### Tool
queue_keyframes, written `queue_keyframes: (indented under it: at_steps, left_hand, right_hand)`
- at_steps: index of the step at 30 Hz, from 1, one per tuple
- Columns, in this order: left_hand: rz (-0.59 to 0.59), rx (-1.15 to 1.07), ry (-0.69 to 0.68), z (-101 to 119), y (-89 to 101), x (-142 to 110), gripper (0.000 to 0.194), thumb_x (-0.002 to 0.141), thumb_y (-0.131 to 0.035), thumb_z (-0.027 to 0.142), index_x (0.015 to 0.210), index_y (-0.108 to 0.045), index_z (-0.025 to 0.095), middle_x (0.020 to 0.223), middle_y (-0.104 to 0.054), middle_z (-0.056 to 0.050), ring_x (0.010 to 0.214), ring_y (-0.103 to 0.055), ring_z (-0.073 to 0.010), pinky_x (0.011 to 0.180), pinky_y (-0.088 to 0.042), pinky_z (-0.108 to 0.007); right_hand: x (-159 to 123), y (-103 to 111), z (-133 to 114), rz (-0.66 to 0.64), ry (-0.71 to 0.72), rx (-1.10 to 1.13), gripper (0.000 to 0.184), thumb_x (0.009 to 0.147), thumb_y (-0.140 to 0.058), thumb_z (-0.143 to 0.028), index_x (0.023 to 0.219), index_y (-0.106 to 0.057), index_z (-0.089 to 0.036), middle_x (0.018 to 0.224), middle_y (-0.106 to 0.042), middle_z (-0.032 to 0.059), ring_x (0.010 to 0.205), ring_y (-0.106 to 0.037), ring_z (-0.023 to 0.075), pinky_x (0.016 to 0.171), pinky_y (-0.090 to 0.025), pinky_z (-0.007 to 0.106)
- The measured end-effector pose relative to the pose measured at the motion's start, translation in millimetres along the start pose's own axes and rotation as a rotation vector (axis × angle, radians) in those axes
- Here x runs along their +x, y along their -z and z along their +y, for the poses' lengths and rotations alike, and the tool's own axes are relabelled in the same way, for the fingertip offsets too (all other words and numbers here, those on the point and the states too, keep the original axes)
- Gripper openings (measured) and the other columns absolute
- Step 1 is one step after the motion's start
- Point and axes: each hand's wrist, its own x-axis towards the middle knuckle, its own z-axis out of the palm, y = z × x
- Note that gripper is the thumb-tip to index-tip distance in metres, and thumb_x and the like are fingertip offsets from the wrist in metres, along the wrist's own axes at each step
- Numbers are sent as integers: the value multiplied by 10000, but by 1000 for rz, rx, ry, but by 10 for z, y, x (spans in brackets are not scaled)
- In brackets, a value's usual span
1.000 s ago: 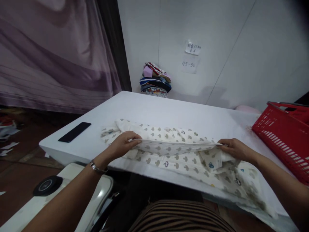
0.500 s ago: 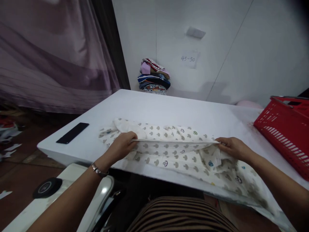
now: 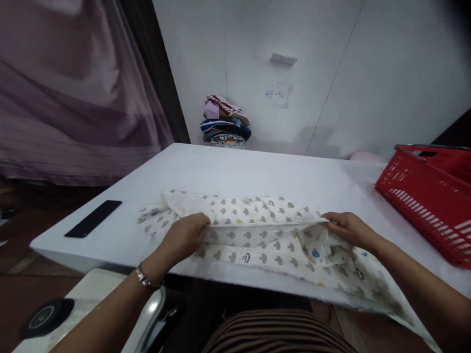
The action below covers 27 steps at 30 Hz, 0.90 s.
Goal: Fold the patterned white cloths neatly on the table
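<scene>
A white garment with a grey mushroom print lies along the front of the white table, its right end hanging toward the near edge. Dark blotches mark its lower right part. My left hand is closed on the cloth left of centre. My right hand pinches the same cloth at the right. Between both hands a straight edge or seam is stretched taut, slightly raised. Whatever lies under the fingers is hidden.
A dark phone-like slab lies on the table's left. At the right stands a red plastic basket. Folded clothes are stacked beyond the far edge. A white machine-like surface with a round black object is at lower left.
The view has shifted slightly, so table and basket appear further left. Both hands keep their hold, and the stretched edge now slopes up a little toward the right.
</scene>
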Motion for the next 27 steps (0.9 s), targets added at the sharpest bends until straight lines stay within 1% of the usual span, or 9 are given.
queue_keyframes:
  at_steps: [2, 4, 8, 11, 13, 16, 20, 23, 27]
  left_hand:
    - [89, -34, 16, 53, -25, 31, 142, 670, -402, 175, 666, -541, 202, 680, -564, -13, 666, -510, -167, 616, -384, -272]
    - [127, -259, 49, 70, -29, 39, 125, 639, -373, 177, 622, -495, 199, 612, -513, 4, 607, -479, -146, 571, -377, -252]
    - [-37, -637, 61, 69, 34, -35, 207, 676, -367, 234, 715, -567, 196, 573, -486, 29, 511, -426, -112, 491, -359, -224]
    - [-142, -504, 35, 122, 76, -141, 318, 718, -511, 372, 981, -639, 247, 730, -601, 17, 547, -495, -118, 501, -391, -226]
    - [-135, -319, 17, 174, 72, -206, 423, 640, -648, 448, 1033, -653, 291, 823, -657, 4, 607, -559, -150, 537, -425, -240]
    - [-80, -175, 11, 207, 58, -236, 345, 624, -670, 504, 905, -709, 308, 818, -703, 1, 670, -611, -193, 585, -457, -260]
    - [57, -373, 97, 100, 219, -86, 260, 663, -623, 475, 765, -718, 255, 772, -713, 2, 720, -630, -202, 640, -483, -265]
    - [360, -529, 294, -56, 514, 123, 359, 604, -668, 425, 860, -708, 177, 794, -712, -15, 738, -615, -198, 654, -490, -276]
    - [644, -403, 380, -219, 927, 387, 431, 684, -614, 392, 976, -671, 79, 797, -692, -16, 703, -565, -143, 610, -466, -237]
  right_hand:
    - [-16, -12, -17, 6, 22, 7, 300, 857, -423, -404, 960, -655, -245, 805, -693, 7, 692, -622, 186, 617, -455, 268]
    - [-46, -14, -12, 21, 21, 19, 302, 857, -423, -401, 955, -658, -240, 792, -692, 7, 684, -620, 183, 605, -454, 263]
    - [-132, 38, 12, 66, 3, 69, 307, 854, -430, -407, 949, -657, -224, 787, -691, 10, 683, -619, 185, 592, -456, 261]
    - [-182, 97, -24, 76, 20, 99, 318, 857, -420, -405, 954, -655, -214, 806, -686, 17, 701, -611, 188, 615, -460, 270]
    - [-191, 110, -77, 73, 33, 109, 322, 852, -423, -405, 957, -657, -211, 810, -682, 19, 709, -606, 189, 624, -461, 275]
    - [-175, 72, -169, 70, 50, 126, 326, 841, -436, -424, 928, -665, -209, 765, -667, 14, 685, -592, 184, 612, -457, 277]
    - [-184, 74, -237, 87, 53, 198, 361, 809, -499, -503, 945, -677, -220, 771, -662, 13, 674, -575, 176, 603, -448, 276]
    - [-293, 266, -167, 299, -37, 320, 390, 729, -597, -553, 893, -685, -211, 818, -669, 33, 725, -576, 188, 620, -441, 273]
    - [-568, 693, 62, 889, -264, 529, 374, 665, -650, -544, 736, -637, -177, 654, -597, 30, 589, -489, 152, 519, -376, 269]
